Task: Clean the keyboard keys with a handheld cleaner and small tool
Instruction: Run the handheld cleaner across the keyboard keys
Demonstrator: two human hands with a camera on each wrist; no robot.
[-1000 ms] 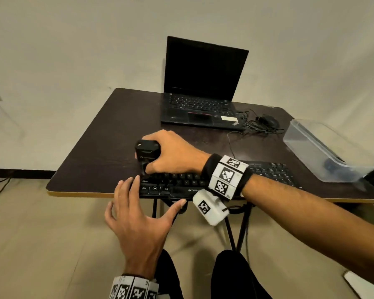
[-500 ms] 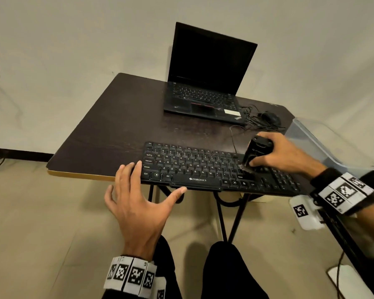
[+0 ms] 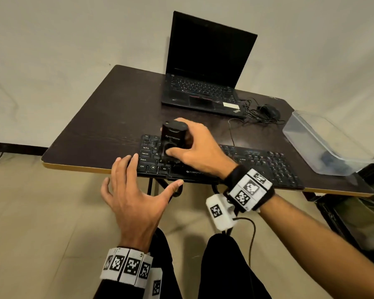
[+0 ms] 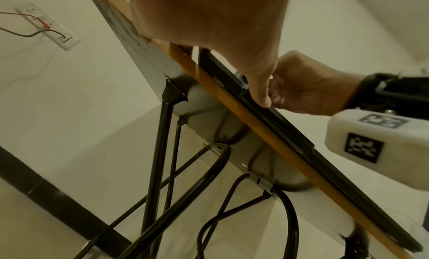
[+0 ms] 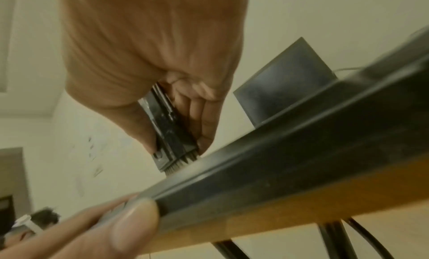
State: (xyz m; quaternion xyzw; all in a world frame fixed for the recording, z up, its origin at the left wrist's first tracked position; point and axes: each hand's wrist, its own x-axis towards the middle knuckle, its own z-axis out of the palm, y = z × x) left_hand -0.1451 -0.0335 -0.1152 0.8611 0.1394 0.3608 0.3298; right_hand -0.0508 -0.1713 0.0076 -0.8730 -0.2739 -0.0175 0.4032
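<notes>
A black keyboard (image 3: 257, 162) lies along the front edge of the dark table (image 3: 108, 117). My right hand (image 3: 181, 145) grips a black handheld cleaner (image 3: 173, 134) and holds it upright over the keyboard's left part. In the right wrist view the cleaner (image 5: 169, 130) has its bristle tip touching the keyboard (image 5: 278, 162). My left hand (image 3: 153, 173) rests with straight fingers on the keyboard's left end. Its thumb (image 4: 262, 92) presses the keyboard's front edge (image 4: 278, 127). No small tool is visible.
An open black laptop (image 3: 203, 87) stands at the back of the table. A mouse (image 3: 268, 111) with tangled cables lies to its right. A clear plastic container (image 3: 324, 143) sits at the table's right end. Black folding legs (image 4: 160, 152) run under the table.
My right hand swept the cleaner from the keyboard's left end to its right side, and it is now back over the left part. The left hand stayed at the left end.
</notes>
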